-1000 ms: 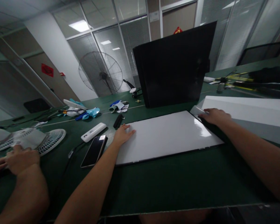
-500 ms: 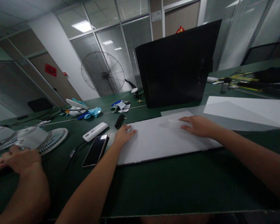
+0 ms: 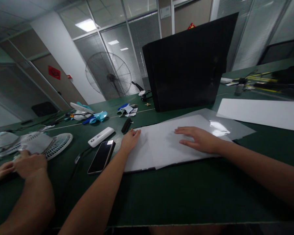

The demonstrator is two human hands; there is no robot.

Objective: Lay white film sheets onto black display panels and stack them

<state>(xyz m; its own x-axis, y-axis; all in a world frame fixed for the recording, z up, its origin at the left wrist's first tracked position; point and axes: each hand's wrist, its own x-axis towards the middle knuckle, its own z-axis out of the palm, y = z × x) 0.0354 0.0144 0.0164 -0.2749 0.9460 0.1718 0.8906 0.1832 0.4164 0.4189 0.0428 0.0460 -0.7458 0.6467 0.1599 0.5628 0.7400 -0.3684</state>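
Your right fingers [image 3: 185, 135] are spread wide, thumb apart, with nothing gripped, over a clear sheet [image 3: 240, 128]; whether they touch it or hover just above, you cannot tell from this view. Your left fingers [image 3: 134, 133] sit close together at the far left corner of a white panel [image 3: 139, 158]; whether they also pinch its edge is hidden. The panel lies flat on the desk [image 3: 186, 199], beneath both hands. As far as shows, the sheet is over most of it but askew: the strip beside your left fingers is bare, and beyond your right fingers the sheet runs past the panel onto the desk. Lining up the edges looks undone.

Left of your left fingers lie a phone [image 3: 101, 156] and a white power bank [image 3: 101, 137]. A black screen [image 3: 188, 65] stands beyond your right fingers, and a white board [image 3: 262, 112] to their right is cut off by the frame. Glare and see-through plastic blur the sheet's outline.
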